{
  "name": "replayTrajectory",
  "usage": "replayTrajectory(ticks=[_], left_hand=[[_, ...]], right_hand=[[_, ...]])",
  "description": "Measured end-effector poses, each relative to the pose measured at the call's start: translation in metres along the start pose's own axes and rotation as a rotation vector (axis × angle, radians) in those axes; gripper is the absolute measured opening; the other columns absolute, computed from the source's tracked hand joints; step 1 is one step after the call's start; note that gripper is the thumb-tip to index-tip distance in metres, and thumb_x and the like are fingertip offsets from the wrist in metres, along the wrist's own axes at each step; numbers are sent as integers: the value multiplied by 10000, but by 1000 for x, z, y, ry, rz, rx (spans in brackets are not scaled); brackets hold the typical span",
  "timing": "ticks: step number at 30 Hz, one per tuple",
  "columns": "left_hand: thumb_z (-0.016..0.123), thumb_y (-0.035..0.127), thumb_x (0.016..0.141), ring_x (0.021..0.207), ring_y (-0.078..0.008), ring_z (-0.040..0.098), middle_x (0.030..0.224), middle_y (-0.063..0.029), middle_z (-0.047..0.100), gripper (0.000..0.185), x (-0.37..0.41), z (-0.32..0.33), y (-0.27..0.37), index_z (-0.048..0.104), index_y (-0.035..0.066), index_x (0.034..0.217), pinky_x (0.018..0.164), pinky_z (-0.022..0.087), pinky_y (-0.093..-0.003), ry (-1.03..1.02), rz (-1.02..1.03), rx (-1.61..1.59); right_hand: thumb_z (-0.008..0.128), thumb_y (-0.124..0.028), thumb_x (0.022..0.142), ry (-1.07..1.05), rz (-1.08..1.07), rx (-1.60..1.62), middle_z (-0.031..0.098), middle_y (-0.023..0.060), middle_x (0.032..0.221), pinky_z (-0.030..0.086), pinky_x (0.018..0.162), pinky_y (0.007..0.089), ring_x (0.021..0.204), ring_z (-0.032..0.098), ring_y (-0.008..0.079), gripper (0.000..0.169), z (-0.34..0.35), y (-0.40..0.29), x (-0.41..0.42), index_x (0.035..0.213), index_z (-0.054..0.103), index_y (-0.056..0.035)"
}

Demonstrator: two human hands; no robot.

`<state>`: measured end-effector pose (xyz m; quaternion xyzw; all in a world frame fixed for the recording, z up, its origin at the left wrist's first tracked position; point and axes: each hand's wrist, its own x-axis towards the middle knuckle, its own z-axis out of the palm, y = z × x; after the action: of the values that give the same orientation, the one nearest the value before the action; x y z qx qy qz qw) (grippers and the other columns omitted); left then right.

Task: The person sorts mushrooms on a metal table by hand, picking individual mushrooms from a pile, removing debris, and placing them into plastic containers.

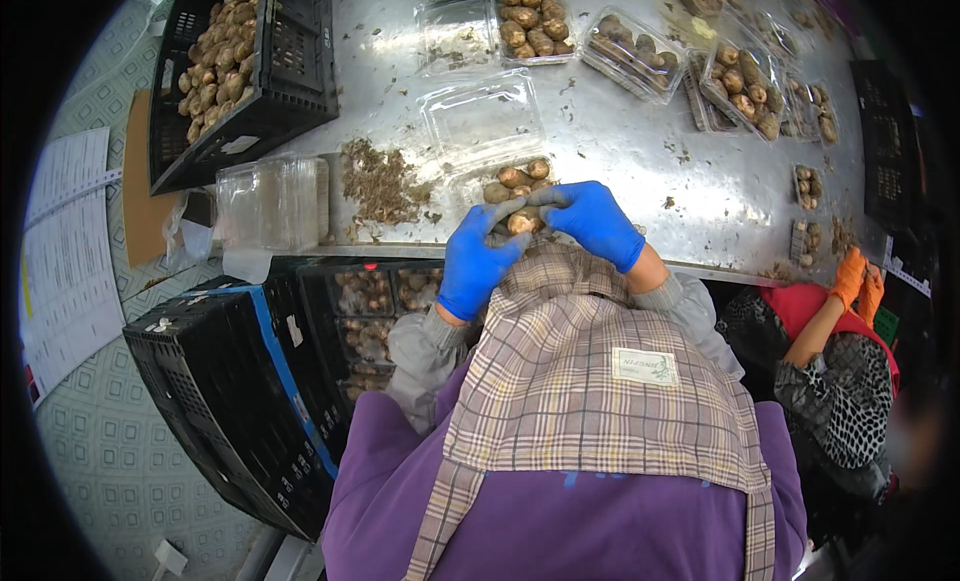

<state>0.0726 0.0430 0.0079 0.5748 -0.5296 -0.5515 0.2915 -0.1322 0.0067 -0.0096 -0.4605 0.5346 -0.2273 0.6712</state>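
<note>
Blue gloves with soiled fingertips cover both hands. My left hand [481,258] and my right hand [592,219] meet at the table's near edge, their fingers around one brown root vegetable, possibly a small taro [525,221]. Just beyond the fingers, several more taro-like roots [514,177] lie in a clear plastic clamshell box. Its lid [484,119] stands open on the far side. My hands hide the near part of the box.
A black crate of roots [217,63] stands at the left, near stacked empty clear boxes [270,204]. Peelings [382,179] lie on the metal table [630,153]. Filled boxes [534,25] line the far side. Black crates [217,386] stand below left; a co-worker's orange gloves [857,284] are at the right.
</note>
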Motion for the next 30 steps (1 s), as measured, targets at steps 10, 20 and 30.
replayTrajectory(ticks=[10, 20, 30], left_hand=[[733, 65, 818, 974, -160, 636, 1084, -77, 625, 467, -1, -4, -6, 634, 63, 1275, 854, 534, -286, -3, 53, 22], [739, 41, 806, 945, -131, 632, 1110, -50, 605, 557, 5, -4, -15, 582, 54, 1341, 820, 548, -263, 132, -122, -308], [792, 64, 755, 917, -141, 622, 1081, -71, 604, 627, 4, 11, -10, 588, 84, 1348, 843, 536, -281, 222, 8, -8]], right_hand=[[647, -146, 852, 23, -2, -160, 741, 132, 966, 552, 752, 269, 805, 701, 174, 318, 9, -7, 2, 1124, 714, 5], [713, -320, 884, 16, 157, 115, 736, 109, 864, 548, 705, 274, 758, 687, 154, 358, 8, -13, 4, 1051, 736, -5], [743, -244, 839, 98, 108, 63, 733, 87, 776, 536, 631, 259, 671, 678, 140, 253, 16, -7, 5, 945, 758, -14]])
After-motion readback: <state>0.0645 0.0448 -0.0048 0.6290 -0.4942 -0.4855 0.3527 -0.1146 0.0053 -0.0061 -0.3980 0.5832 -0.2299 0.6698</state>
